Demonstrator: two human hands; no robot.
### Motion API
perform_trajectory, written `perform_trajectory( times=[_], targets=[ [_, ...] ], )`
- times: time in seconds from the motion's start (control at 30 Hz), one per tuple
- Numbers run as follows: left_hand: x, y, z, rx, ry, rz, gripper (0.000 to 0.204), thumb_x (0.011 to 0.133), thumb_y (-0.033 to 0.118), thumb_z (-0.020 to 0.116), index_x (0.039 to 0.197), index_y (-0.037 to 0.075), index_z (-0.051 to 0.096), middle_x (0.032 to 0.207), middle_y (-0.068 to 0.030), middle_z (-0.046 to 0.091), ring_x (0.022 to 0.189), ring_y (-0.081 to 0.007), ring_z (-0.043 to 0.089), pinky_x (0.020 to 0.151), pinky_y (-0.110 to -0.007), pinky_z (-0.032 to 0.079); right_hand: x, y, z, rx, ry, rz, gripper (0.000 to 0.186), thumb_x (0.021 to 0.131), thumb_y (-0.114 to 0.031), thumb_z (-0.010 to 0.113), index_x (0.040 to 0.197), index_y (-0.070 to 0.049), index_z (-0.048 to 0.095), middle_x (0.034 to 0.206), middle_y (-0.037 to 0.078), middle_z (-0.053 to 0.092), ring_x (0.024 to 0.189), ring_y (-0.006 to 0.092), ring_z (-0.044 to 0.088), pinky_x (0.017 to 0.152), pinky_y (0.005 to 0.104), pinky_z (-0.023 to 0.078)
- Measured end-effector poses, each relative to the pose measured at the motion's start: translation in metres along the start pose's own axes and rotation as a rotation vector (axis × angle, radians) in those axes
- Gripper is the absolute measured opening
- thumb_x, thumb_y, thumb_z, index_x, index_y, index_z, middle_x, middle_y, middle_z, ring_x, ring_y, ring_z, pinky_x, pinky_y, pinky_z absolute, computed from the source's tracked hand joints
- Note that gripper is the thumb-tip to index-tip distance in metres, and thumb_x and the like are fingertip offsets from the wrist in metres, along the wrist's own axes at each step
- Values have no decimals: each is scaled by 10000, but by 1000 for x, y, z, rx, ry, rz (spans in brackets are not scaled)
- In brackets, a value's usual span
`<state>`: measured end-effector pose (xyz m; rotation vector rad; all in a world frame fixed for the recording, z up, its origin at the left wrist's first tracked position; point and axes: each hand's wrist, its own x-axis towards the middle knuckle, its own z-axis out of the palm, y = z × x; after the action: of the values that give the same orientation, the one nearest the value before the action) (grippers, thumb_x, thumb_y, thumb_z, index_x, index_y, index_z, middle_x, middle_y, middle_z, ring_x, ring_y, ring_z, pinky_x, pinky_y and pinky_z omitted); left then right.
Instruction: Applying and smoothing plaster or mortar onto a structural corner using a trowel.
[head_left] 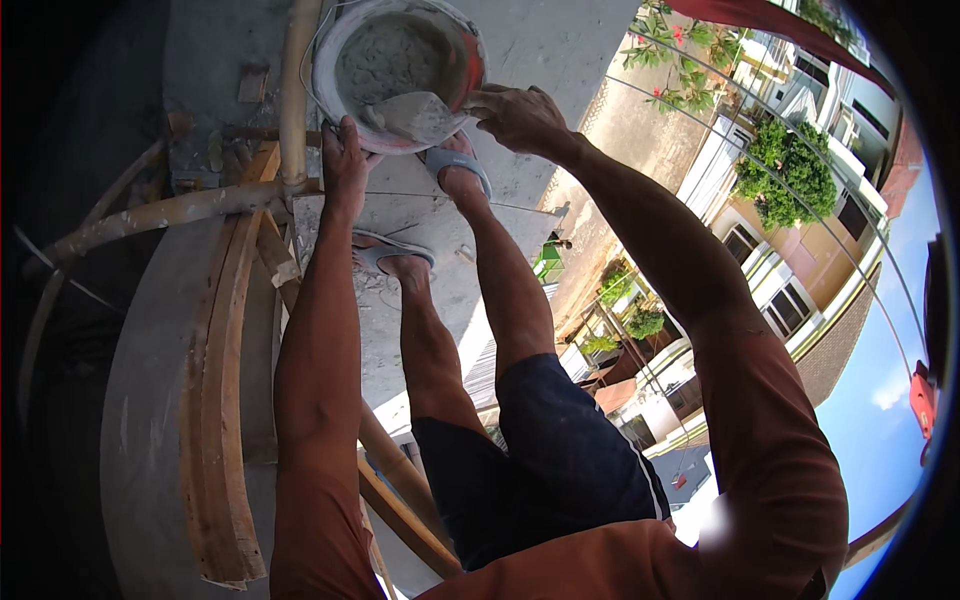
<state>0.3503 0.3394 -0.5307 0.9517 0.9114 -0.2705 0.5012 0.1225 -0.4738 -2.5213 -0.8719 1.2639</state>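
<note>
left hand (347, 162): grip closed on near rim of bucket (470, 65), likely bracing it. right hand (522, 118): grip closed round trowel (412, 117), handle mostly hidden by fingers. blade within near rim, beside grey mortar (390, 52). bucket just beyond sandals (466, 166), presumably within easy reach of both arms.

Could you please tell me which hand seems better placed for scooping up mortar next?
Probably the right hand: it appears to hold the flat, grey, mortar-coated trowel inside the round, whitish bucket, whose rim the left hand grips.
</note>
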Motion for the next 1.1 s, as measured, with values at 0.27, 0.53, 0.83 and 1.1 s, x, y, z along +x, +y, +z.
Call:
perform_trajectory(
  times=[0.27, 0.53, 0.83, 1.1],
  targets=[
    [-20, -5, -17, -50, 119, -161, 724, 1028, 509, 375, 1548, 113, 65, 1521, -200, 325, 1273, -408, 499, 1061, -468, 435, -60, -7, 8, 202, 353, -127, 306, 862, -133, 674, 1152, -106, 577, 1028, 71, 630, 944, 294, 620, 791, 416, 425],
    [-111, -7, -72, 137, 303, -141, 612, 1042, 407, 397, 1457, -30, 288, 1331, -301, 523, 1110, -429, 620, 875, -417, 533, -111, -46, -10, 309, 596, -153, 315, 846, -55, 665, 1139, -71, 554, 1018, 116, 606, 952, 333, 591, 782, 427, 409],
    [-209, 23, -105, 347, 544, 4, 443, 997, 355, 495, 1144, -48, 606, 1078, -218, 679, 986, -300, 675, 858, -385, 509, -180, -60, -32, 278, 753, -125, 314, 866, -23, 633, 1127, -11, 459, 963, 184, 541, 895, 407, 533, 750, 511, 381],
    [-291, 130, -99, 183, 483, 79, 368, 1037, 342, 456, 1241, 42, 516, 1174, -155, 669, 983, -244, 688, 804, -351, 513, -221, -98, -90, 306, 806, -86, 379, 884, -59, 632, 1219, -18, 461, 978, 188, 563, 870, 402, 512, 779, 492, 399]
  ],
)
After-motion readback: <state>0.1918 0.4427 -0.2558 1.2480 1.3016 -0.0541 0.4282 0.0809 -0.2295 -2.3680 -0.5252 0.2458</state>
